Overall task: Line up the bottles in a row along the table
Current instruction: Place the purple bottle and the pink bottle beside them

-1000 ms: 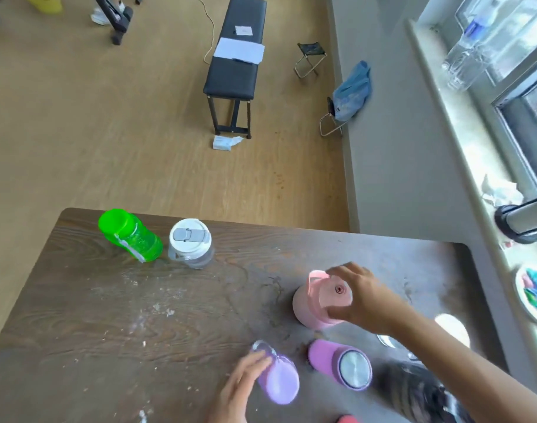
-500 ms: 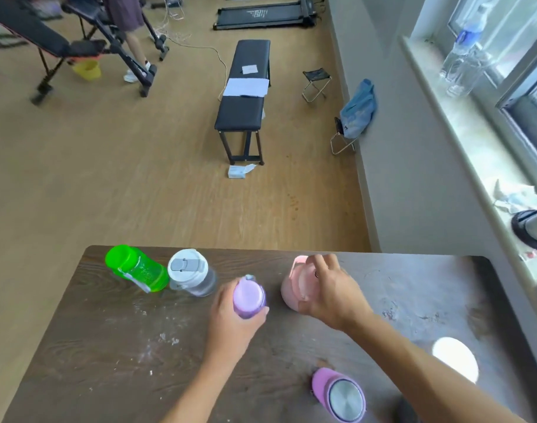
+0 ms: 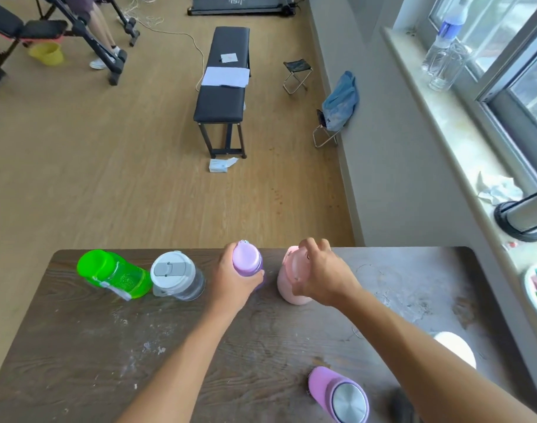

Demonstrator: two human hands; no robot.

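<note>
Five bottles on table (image 3: 78, 346), left hand (image 3: 233, 283) grip around lilac bottle (image 3: 247, 261), right hand (image 3: 325, 274) grip on pink bottle (image 3: 291, 282)

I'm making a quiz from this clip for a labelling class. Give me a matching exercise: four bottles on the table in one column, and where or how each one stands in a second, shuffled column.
Things:
1. green bottle
2. clear bottle with white lid
3. lilac bottle
4. purple bottle with steel cap

Places or states:
A. near edge of the table, apart from the row
B. gripped by the left hand
C. far-left end of the row
D. second in the row, no hand on it

Pairs: 1-C, 2-D, 3-B, 4-A
</note>
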